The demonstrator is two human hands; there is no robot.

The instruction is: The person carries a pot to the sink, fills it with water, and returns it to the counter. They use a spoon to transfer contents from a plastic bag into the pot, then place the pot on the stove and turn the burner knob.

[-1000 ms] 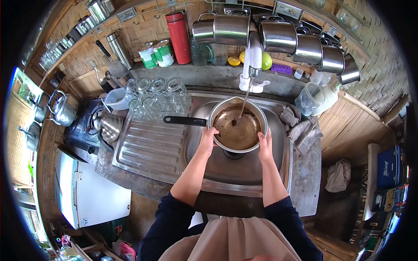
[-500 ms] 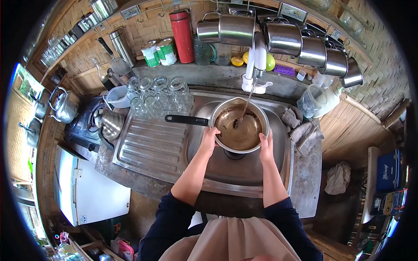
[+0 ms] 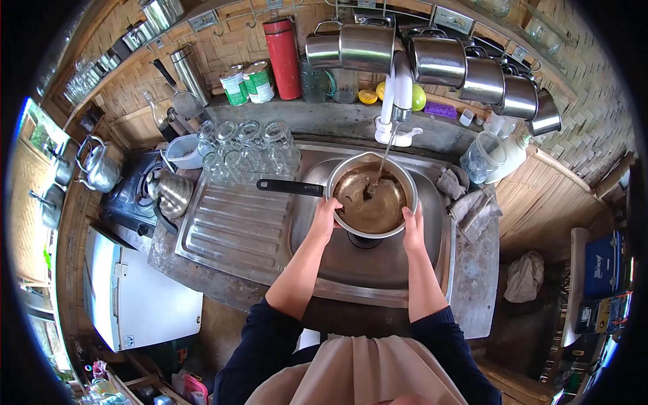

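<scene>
A saucepan [image 3: 409,177] with a black handle pointing left is held over the sink basin [image 3: 364,266]. Brownish liquid with dark bits shows inside it. My left hand [image 3: 325,214] grips the pan's lower left rim, just below the handle, thumb on the edge. On the lower right rim is my right hand [image 3: 413,225], its thumb on the edge as well; the other fingers of both hands are partly hidden under the pan. From the white faucet [image 3: 399,101] a thin stream of water runs down into the pan.
Upturned glass mugs [image 3: 250,145] stand at the back of the ribbed drainboard [image 3: 233,216]. Grey rags [image 3: 474,210] lie on the sink's right edge. Metal mugs [image 3: 437,62] hang above the faucet. A gooseneck kettle [image 3: 172,192] is at the left by the stove [image 3: 131,185].
The pan and both hands stay almost in place. Water keeps running in, and the dark bits and ripples inside the pan have shifted slightly.
</scene>
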